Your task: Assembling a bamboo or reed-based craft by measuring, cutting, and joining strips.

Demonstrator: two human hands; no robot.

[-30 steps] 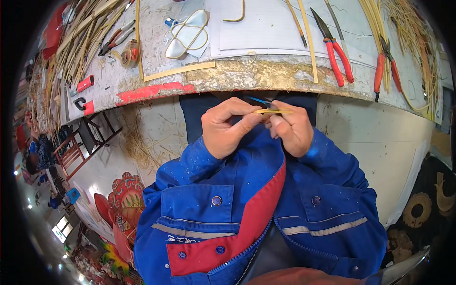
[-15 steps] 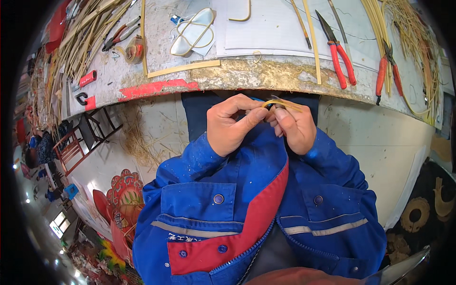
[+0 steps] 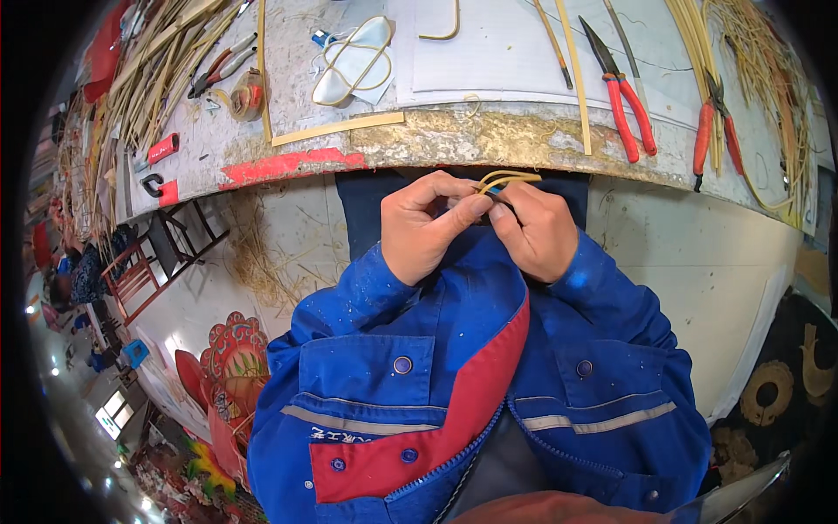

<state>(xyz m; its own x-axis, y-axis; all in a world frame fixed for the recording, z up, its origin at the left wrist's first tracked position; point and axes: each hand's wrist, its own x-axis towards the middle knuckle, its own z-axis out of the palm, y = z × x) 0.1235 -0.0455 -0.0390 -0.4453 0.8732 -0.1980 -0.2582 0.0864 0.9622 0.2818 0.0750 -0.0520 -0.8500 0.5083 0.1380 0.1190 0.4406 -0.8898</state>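
Note:
My left hand [image 3: 426, 223] is closed, pinching a thin, bent bamboo strip [image 3: 515, 176] between thumb and fingers. From this pinch two pale yellow lengths arch over to the right and pass above the right fingers. My right hand [image 3: 537, 229] is closed close beside it, thumb against curled fingers. Something dark and narrow shows between the two hands, mostly covered by fingers, and its kind cannot be told. Both hands are just off the table's near edge, above my lap.
Across the worktable [image 3: 419, 140] lie red-handled long-nose pliers [image 3: 624, 113], cutters [image 3: 716, 127], a tape roll [image 3: 247, 94] and a white mask-like piece with a bent-strip frame [image 3: 353, 63]. Bamboo strips [image 3: 161, 57] pile up at left. A wooden chair [image 3: 135, 275] stands on the floor.
The right hand has shifted slightly, its fingers curling lower beside the left thumb. The bent strip now arches higher, its lengths spread above the right fingers. The left hand keeps its pinch.

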